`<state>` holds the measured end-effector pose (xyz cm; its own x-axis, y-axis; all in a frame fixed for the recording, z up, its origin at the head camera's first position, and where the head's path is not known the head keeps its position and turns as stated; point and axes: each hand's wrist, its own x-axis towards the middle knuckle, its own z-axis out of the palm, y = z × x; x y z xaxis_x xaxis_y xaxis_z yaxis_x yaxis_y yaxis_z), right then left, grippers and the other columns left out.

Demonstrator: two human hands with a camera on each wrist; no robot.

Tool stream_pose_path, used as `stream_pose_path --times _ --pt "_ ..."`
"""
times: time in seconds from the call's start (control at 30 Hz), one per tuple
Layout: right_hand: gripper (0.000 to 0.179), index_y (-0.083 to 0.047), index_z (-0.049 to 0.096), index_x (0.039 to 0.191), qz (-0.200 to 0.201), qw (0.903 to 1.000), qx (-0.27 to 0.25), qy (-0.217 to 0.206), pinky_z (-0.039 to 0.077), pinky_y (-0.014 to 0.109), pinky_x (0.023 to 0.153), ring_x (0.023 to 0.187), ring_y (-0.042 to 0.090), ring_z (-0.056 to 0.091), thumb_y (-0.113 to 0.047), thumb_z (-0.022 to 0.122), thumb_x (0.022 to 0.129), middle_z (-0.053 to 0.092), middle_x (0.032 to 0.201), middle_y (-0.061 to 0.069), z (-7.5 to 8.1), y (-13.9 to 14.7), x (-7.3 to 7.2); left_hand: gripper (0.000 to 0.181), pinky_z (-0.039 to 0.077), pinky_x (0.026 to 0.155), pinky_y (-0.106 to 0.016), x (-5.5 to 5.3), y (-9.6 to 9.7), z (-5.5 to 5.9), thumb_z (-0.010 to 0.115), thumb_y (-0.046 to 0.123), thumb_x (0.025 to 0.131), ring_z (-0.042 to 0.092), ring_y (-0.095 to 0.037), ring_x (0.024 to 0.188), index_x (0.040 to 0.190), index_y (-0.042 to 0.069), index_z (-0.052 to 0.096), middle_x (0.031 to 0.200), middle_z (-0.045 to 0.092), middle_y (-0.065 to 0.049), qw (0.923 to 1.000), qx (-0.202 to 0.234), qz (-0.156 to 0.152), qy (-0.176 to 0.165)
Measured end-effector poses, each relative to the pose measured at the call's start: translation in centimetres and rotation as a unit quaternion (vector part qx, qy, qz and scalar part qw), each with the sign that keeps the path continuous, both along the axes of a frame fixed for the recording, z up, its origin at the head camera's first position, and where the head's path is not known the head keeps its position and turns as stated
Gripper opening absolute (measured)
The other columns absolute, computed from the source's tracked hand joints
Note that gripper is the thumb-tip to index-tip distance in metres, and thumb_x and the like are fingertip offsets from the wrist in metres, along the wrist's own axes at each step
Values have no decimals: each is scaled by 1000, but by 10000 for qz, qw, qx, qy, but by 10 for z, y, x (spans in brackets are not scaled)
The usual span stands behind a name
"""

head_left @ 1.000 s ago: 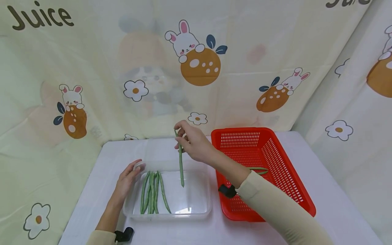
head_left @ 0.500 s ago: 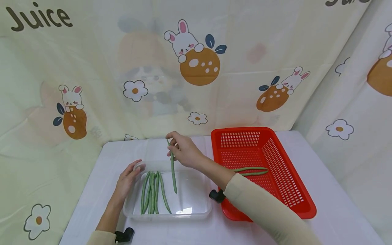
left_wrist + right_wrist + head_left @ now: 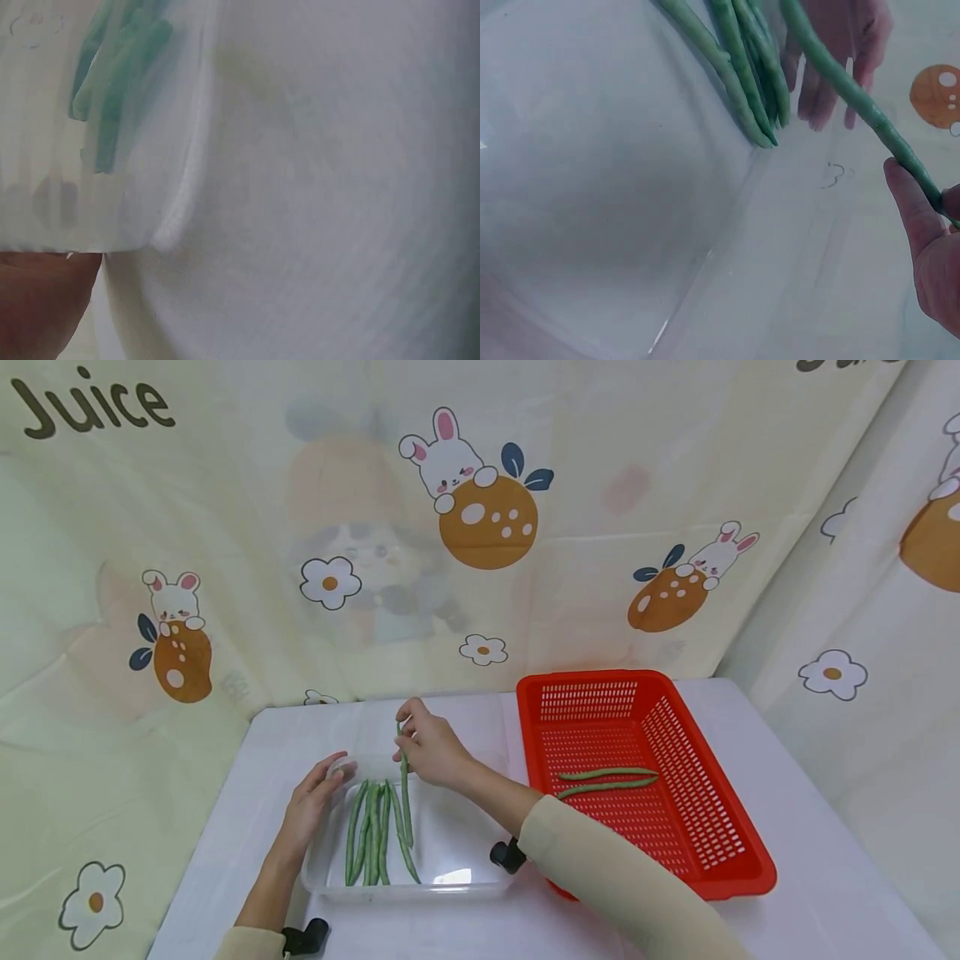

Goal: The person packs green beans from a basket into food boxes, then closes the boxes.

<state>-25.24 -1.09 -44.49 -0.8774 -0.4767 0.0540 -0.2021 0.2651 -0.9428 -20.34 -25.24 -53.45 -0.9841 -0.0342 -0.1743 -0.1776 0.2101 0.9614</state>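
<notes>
My right hand [image 3: 437, 750] pinches the upper end of a green bean [image 3: 406, 802]. This bean hangs nearly upright over the clear plastic container [image 3: 468, 891], beside the beans in it; in the right wrist view the held bean [image 3: 840, 81] slants down to the thumb and fingers. Several green beans [image 3: 373, 835] lie side by side in the container's left half. My left hand [image 3: 309, 797] grips the container's back left corner. Part of that hand [image 3: 37, 300] shows below the container wall in the left wrist view.
Right of the container stands a red plastic basket [image 3: 708, 802] with slotted walls. Two green beans [image 3: 607, 787] lie on its floor. My right forearm crosses the basket's front left corner. A patterned curtain [image 3: 570, 610] rises behind the white table [image 3: 780, 760].
My right hand has moved left and lower with the bean, to just beside the beans in the container. The two beans in the basket are now uncovered. My left hand has stayed put.
</notes>
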Motion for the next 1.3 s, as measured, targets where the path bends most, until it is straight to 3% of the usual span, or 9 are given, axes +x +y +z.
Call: stream_pose_path --times 0.17,0.5,0.67,0.8,0.93,1.13,1.3 --pt "20 -6 46 124 40 9999 110 -57 64 40 72 94 32 76 -1 53 107 62 102 12 -4 -7 2 52 12 129 -61 0 0 2 43 39 112 37 -31 155 158 16 41 159 50 -13 10000 -27 36 -32" --pt "19 -6 46 122 324 9989 333 62 49 21 56 89 29 77 -3 55 106 65 100 10 -19 -16 7 51 13 129 -59 1 1 1 44 39 112 37 -32 155 158 16 42 159 50 -13 10000 -46 72 -51" --pt "17 -6 46 119 415 9986 319 103 49 20 57 97 36 77 -2 55 106 66 104 17 -25 -18 7 50 15 129 -59 1 2 0 44 37 112 40 -32 153 157 16 43 158 51 -14 10000 -55 73 -25" --pt "17 -5 46 117 359 9990 3 -247 62 32 69 95 37 77 1 56 104 63 103 17 -29 -20 4 49 14 129 -58 0 2 0 43 35 113 41 -33 152 158 15 42 158 51 -16 10000 -46 65 -1" --pt "17 -4 47 116 352 9967 -208 -698 64 46 80 96 37 77 2 57 104 60 103 13 -32 -22 3 50 14 129 -59 0 2 1 43 35 113 41 -33 153 158 14 42 158 51 -16 10000 -43 65 7" --pt "20 4 45 119 815 9908 223 -1055 63 36 76 103 41 75 4 57 103 55 98 8 -35 -21 6 51 15 129 -57 -1 0 -1 43 35 113 40 -33 152 158 12 41 158 50 -17 10000 -21 35 56" --pt "17 -5 48 112 1111 9867 1088 -481 50 22 64 79 17 67 3 59 102 56 88 2 -35 -20 6 49 17 130 -55 -1 -1 -2 45 34 112 41 -32 152 157 14 42 159 49 -17 10000 56 50 40"
